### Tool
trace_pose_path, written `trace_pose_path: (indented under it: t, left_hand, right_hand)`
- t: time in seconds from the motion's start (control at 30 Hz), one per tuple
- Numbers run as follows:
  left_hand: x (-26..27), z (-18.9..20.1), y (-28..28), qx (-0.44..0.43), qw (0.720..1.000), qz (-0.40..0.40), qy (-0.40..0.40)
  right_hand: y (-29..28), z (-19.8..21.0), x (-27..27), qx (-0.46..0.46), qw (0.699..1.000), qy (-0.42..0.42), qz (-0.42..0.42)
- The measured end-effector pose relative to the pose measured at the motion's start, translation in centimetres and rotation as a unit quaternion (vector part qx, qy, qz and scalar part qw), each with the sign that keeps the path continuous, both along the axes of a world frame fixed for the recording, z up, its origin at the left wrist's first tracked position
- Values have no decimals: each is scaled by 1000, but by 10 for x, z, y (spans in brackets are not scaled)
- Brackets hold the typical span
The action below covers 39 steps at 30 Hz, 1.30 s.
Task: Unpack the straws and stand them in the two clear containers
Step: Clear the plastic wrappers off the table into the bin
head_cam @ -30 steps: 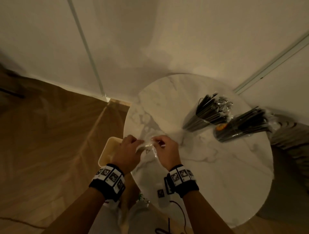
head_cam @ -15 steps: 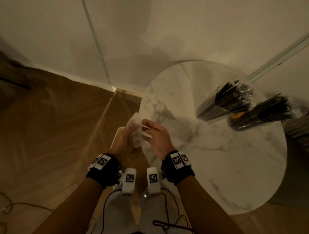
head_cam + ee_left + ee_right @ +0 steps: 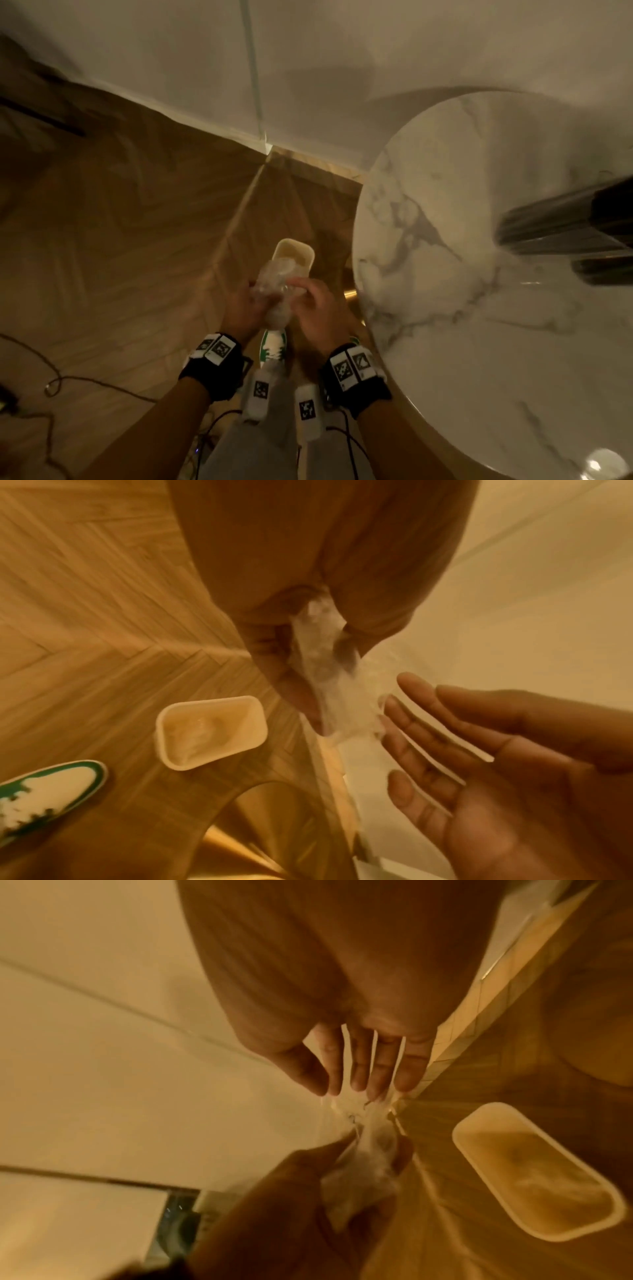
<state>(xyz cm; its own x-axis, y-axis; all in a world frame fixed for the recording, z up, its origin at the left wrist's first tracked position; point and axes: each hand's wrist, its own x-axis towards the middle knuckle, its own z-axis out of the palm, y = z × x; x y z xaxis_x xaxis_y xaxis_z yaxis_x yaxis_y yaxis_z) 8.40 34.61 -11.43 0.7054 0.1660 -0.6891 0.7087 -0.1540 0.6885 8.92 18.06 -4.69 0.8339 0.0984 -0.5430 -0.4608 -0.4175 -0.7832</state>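
Observation:
A crumpled clear plastic wrapper [image 3: 274,287] is bunched in my left hand [image 3: 241,308], whose fingers curl round it [image 3: 322,656] above the floor, left of the table. My right hand [image 3: 318,308] is beside it with straight, spread fingers [image 3: 369,1069]; only their tips touch the wrapper's end [image 3: 359,1110]. Its palm faces the left hand [image 3: 496,764]. Black straws stand in a clear container [image 3: 565,226] at the table's right edge. A second one [image 3: 603,272] is cut off by the frame.
A cream rectangular bin [image 3: 294,255] stands on the wooden floor just beyond my hands, also below them [image 3: 209,731]. The round marble table [image 3: 462,342] is to the right. My green-and-white shoe [image 3: 272,346] and cables [image 3: 51,383] are on the floor.
Both hands carried the wrapper left, off the table edge, to above the floor bin. The right hand's fingers straightened and loosened from the wrapper. The view swung left, pushing the straws to the frame's edge.

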Motion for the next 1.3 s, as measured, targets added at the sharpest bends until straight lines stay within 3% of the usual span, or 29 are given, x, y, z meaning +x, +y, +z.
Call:
trace_pose_path:
  t: [0.07, 0.13, 0.27, 0.43, 0.57, 0.67, 0.8, 0.87, 0.93, 1.0, 1.17, 1.3]
  left_hand:
    - [2, -26, -1, 45, 997, -61, 4]
    - [10, -64, -6, 109, 984, -139, 3]
    - [37, -160, -10, 140, 983, -89, 79]
    - [77, -282, -25, 187, 953, -203, 128]
    - [99, -361, -35, 257, 915, -306, 53]
    - [106, -399, -41, 300, 890, -344, -13]
    - [113, -423, -50, 320, 868, -379, -29]
    - [113, -436, -53, 301, 872, -384, 25]
    - [110, -443, -56, 270, 856, -435, 69]
    - [108, -440, -56, 264, 836, -478, 55]
    - [97, -397, -39, 228, 890, -393, 30]
    - [84, -335, -15, 194, 865, -454, 91]
  right_hand:
    - [9, -38, -5, -70, 997, -27, 24]
    - [15, -80, -9, -98, 994, 0, 51]
    - [10, -160, -18, -123, 984, 110, 61]
    - [-35, -228, -25, -135, 969, 196, 63]
    - [-68, -259, -35, -152, 963, 215, 50]
    - [-82, -269, -37, -166, 964, 208, 32]
    - [-87, -279, -42, -177, 964, 199, 29]
    - [-85, -280, -45, -184, 962, 199, 32]
    - [-85, -280, -46, -183, 961, 205, 37]
    - [-84, -278, -47, -175, 959, 220, 34]
    - [-79, -262, -43, -184, 959, 210, 47]
    - [-63, -226, -39, -185, 963, 186, 67]
